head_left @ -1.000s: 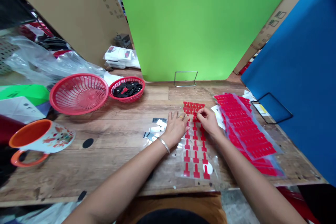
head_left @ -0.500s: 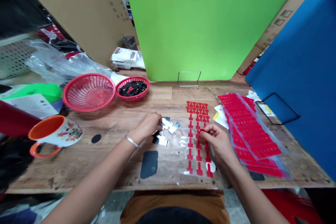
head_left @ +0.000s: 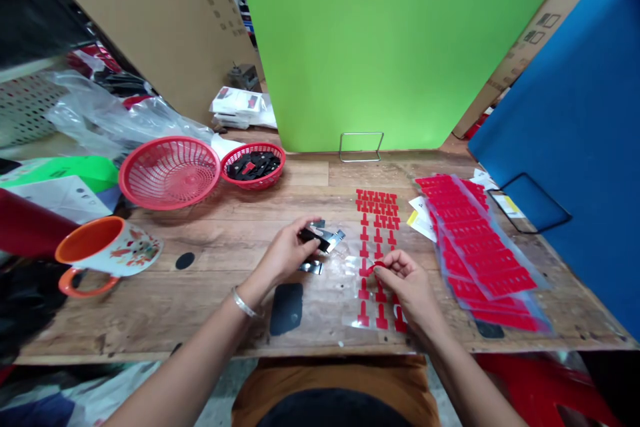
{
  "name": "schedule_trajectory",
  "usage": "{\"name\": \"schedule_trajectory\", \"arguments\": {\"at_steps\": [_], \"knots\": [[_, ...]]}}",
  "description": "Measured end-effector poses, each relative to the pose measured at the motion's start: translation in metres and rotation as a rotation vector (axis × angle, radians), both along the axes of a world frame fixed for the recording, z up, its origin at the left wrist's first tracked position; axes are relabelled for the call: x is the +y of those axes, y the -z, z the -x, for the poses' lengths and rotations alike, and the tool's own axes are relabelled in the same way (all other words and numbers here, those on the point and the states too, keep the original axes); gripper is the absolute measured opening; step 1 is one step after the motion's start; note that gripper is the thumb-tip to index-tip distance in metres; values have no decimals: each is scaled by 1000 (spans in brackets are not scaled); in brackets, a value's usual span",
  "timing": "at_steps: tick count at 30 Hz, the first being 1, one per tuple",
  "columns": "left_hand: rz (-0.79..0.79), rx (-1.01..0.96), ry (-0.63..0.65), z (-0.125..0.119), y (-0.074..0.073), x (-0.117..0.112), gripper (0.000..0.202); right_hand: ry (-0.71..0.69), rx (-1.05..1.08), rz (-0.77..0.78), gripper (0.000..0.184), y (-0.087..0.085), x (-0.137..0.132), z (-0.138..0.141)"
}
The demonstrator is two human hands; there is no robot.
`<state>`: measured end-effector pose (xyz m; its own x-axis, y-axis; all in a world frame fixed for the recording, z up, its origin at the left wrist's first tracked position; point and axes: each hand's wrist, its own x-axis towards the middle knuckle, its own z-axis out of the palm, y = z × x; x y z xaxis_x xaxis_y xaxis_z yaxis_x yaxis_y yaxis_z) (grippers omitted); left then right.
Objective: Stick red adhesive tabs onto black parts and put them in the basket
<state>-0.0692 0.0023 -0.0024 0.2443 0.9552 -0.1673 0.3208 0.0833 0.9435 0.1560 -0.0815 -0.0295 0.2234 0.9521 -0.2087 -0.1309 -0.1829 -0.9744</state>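
A clear sheet with rows of red T-shaped stickers [head_left: 376, 240] lies on the wooden table [head_left: 210, 293] in front of me. My right hand [head_left: 406, 285] pinches one red sticker [head_left: 376, 266] just above the sheet's middle. My left hand [head_left: 286, 253] holds a small black and silver part [head_left: 315, 237] a little above the table. More shiny silver parts [head_left: 334, 237] lie beside it, and one more [head_left: 311, 268] sits under the hand. A dark flat patch [head_left: 286, 308] lies near my left wrist.
A stack of red sticker sheets [head_left: 473, 250] in clear film lies at the right. Two red baskets stand at the back left, the large one [head_left: 169, 171] empty, the small one [head_left: 254, 165] holding black parts. An orange-and-white mug [head_left: 107, 250] lies at the left. Green and blue boards wall the back and right.
My left hand left the sticker sheet, went to the silver parts and lifted one. My right hand drew back toward me with a red sticker peeled from the sheet.
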Motion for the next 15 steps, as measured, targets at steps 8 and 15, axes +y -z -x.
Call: {"name": "schedule_trajectory", "arguments": {"at_steps": [8, 15], "knots": [[393, -445, -85, -38, 12, -38, 26, 80, 29, -20, 25, 1, -4, 1], [609, -658, -176, -52, 16, -52, 43, 127, 91, -27, 27, -4, -5, 3]]}}
